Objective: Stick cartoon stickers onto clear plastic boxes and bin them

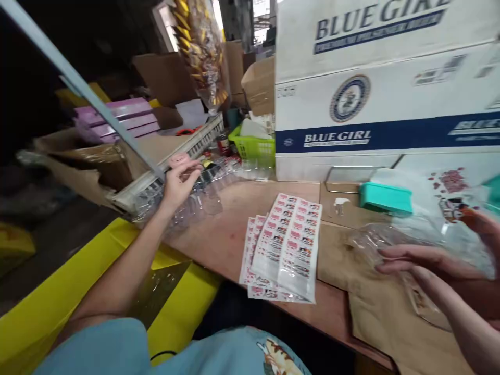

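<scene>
My left hand (179, 182) is reached out at the left over clear plastic packaging (203, 200), its fingers loosely bent and a gap left between thumb and fingertips. Just behind it shows a pink round thing (178, 158). At the right, my right hand (433, 268) has its fingers stretched to the left, beside a crumpled clear plastic piece (371, 237); I see nothing gripped in it. Between the hands lie overlapping sticker sheets (287, 239) with red and dark prints. Another hand (486, 229) shows partly at the right edge; whose it is stays unclear.
White Blue Girl cartons (385, 94) stand behind the table (219, 239). A turquoise box (386, 198) and a small white clip-like piece (340, 204) lie before them. At the left are a yellow box (97, 265), a metal bar (97, 99) and a green basket (255, 148).
</scene>
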A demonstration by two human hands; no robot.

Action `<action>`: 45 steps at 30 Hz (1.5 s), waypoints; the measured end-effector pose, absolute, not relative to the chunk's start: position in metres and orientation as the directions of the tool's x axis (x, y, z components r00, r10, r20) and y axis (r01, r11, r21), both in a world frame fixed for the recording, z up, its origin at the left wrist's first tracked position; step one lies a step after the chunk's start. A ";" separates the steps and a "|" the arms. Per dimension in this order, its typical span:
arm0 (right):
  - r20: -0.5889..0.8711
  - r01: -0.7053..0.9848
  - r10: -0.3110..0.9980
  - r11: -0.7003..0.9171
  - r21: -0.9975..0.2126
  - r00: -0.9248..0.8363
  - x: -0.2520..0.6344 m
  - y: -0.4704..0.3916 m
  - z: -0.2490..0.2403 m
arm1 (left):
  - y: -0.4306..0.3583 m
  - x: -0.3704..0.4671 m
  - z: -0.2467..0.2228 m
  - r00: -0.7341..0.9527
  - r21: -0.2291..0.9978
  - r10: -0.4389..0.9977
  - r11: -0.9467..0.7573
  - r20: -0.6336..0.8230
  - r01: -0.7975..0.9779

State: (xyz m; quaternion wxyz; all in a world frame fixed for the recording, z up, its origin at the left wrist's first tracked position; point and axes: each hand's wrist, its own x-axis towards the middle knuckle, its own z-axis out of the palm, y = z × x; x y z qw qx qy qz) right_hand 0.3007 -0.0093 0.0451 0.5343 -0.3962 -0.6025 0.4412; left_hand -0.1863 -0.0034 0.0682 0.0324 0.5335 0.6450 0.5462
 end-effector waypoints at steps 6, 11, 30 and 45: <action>0.198 -0.052 0.874 0.196 -0.979 -0.443 0.193 -0.028 0.061 | -0.063 -0.215 0.040 -0.093 0.324 0.905 -0.052 0.416 0.945; 0.279 -0.023 0.780 0.322 -0.946 -0.560 0.057 -0.001 0.033 | -0.063 -0.224 0.025 -0.028 0.159 0.901 -0.046 0.433 0.986; 0.161 0.396 0.760 0.492 -0.775 -0.629 0.032 0.051 0.040 | -0.054 -0.132 -0.008 0.307 0.448 0.881 -0.452 0.360 0.771; -0.097 -0.413 0.703 -0.517 -0.750 -0.704 0.182 -0.108 0.003 | -0.080 0.003 -0.018 0.056 0.682 0.967 0.215 -0.248 -0.699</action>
